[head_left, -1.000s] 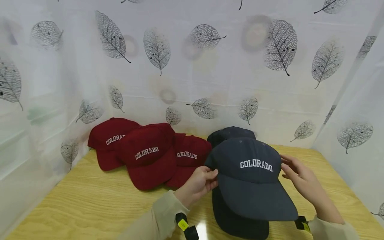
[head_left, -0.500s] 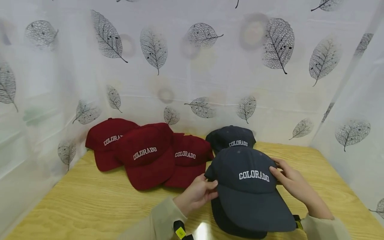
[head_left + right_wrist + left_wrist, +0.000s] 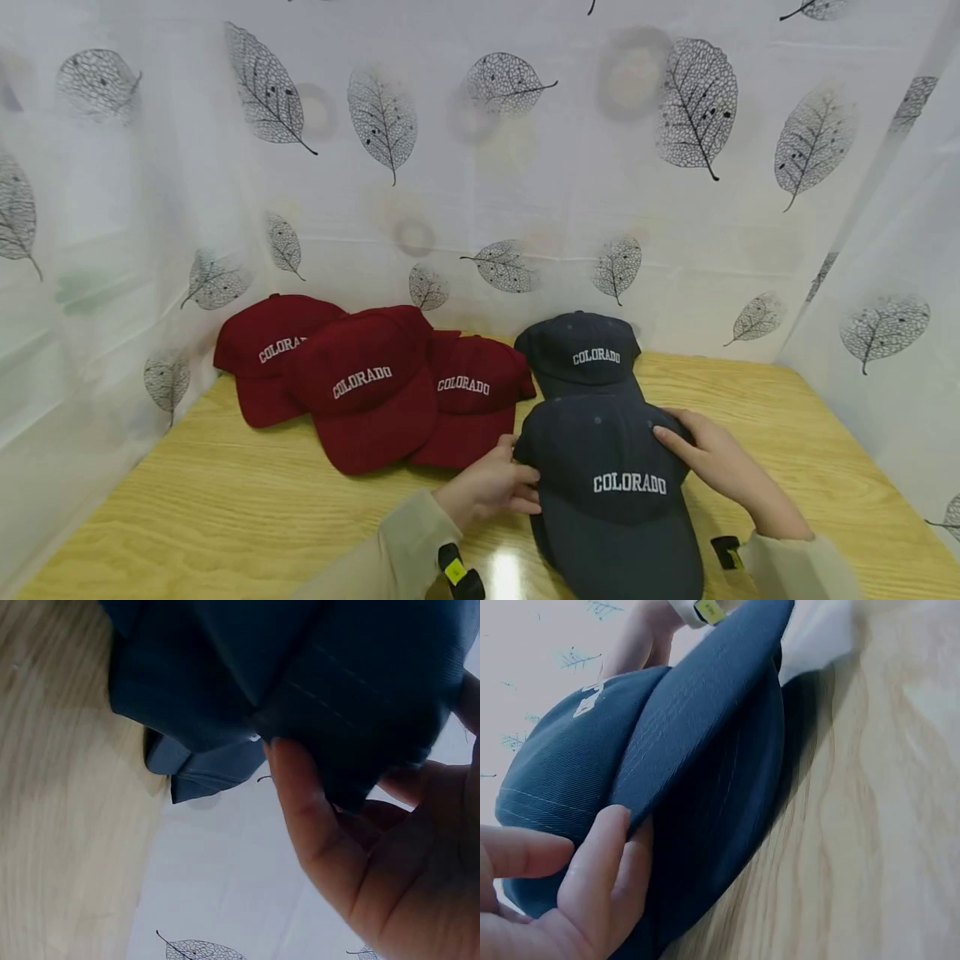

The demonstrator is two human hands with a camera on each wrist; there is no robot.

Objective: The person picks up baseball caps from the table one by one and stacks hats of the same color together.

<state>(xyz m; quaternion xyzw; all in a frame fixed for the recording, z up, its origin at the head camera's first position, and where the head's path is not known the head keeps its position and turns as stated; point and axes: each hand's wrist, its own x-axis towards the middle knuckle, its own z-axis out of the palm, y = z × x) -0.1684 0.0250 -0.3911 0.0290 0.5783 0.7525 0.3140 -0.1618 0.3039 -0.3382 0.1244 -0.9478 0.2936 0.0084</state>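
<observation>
A navy baseball cap (image 3: 626, 450) lettered COLORADO in white lies at the front right, between my two hands. My left hand (image 3: 491, 485) pinches its left side; in the left wrist view my thumb and fingers (image 3: 592, 874) are at the edge where brim meets crown. My right hand (image 3: 727, 467) holds the right rear edge, thumb outside and other fingers behind the cloth, as the right wrist view shows. Below this cap is a second navy brim (image 3: 727, 795), its crown mostly hidden. Another navy cap (image 3: 581, 346) sits just behind.
Three dark red COLORADO caps, left (image 3: 281, 346), middle (image 3: 367, 383) and right (image 3: 468, 392), overlap on the left of the wooden table (image 3: 247, 508). A white curtain (image 3: 480, 183) with leaf prints encloses the back and sides.
Both hands have brought the navy cap down and toward me, and its brim has swung round to point more straight at me. The rear navy cap is now more exposed.
</observation>
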